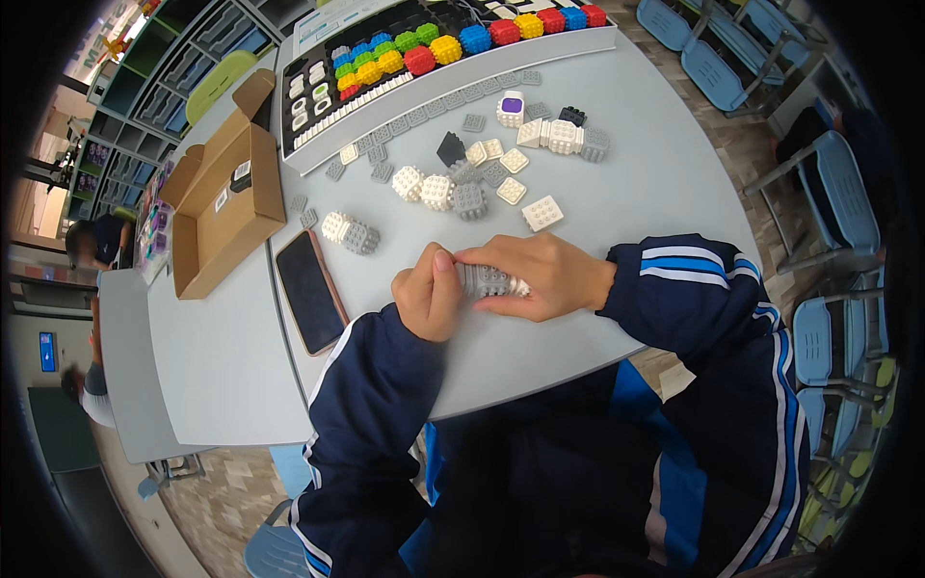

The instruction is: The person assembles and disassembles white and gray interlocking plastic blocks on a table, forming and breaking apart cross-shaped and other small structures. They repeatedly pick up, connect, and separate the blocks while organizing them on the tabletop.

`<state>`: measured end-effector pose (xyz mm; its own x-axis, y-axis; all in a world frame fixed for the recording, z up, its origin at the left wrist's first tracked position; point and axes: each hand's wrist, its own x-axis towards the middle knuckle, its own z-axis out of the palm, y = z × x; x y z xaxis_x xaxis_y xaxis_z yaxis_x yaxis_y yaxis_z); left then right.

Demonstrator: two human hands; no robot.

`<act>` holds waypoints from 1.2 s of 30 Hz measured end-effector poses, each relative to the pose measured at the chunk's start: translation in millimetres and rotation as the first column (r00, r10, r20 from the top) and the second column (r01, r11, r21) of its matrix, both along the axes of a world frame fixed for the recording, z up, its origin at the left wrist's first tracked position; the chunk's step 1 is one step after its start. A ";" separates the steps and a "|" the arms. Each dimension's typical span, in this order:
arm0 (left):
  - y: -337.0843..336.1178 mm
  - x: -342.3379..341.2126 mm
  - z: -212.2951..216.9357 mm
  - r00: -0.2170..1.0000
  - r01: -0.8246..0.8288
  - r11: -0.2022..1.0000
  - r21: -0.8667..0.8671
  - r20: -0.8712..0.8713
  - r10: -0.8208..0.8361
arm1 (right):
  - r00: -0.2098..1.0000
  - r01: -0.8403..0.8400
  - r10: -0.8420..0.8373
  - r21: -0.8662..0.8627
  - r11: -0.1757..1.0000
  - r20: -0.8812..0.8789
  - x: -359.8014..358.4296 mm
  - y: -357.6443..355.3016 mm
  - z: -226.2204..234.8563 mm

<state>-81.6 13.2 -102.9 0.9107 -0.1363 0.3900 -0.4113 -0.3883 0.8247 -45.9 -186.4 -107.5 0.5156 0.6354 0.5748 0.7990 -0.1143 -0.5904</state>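
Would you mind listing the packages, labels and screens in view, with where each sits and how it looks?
Cardboard box: open, brown, flaps up, at the table's left edge.
Label: small, white, on the box's dark contents.
Phone: dark blank screen, pinkish case, flat beside the left hand.
Kit tray: black, long, holding coloured studded cubes, at the far edge.

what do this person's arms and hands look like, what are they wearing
Both arms wear dark navy jacket sleeves with white and bright blue stripes; the stripes band the right sleeve and run down the left sleeve. The left hand and right hand are bare, without gloves.
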 end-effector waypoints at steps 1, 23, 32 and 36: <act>-0.4 0.9 0.3 0.999 -0.006 1.000 -0.030 -0.042 0.004 | 1.000 0.001 -0.001 0.028 1.000 -0.027 0.9 0.7 -1.6; 5.1 9.5 -6.2 0.959 0.100 0.989 -0.106 -0.256 -0.124 | 0.974 -0.113 0.124 0.068 0.991 -0.192 10.4 -11.8 -3.7; 6.6 12.7 -14.7 0.933 0.099 0.980 -0.175 -0.326 -0.153 | 0.945 -0.128 0.150 0.095 0.987 -0.289 13.7 -12.1 -7.4; 5.7 13.3 -13.4 0.925 0.095 0.970 -0.223 -0.341 -0.169 | 0.932 -0.140 0.165 0.100 0.985 -0.322 14.3 -12.5 -7.4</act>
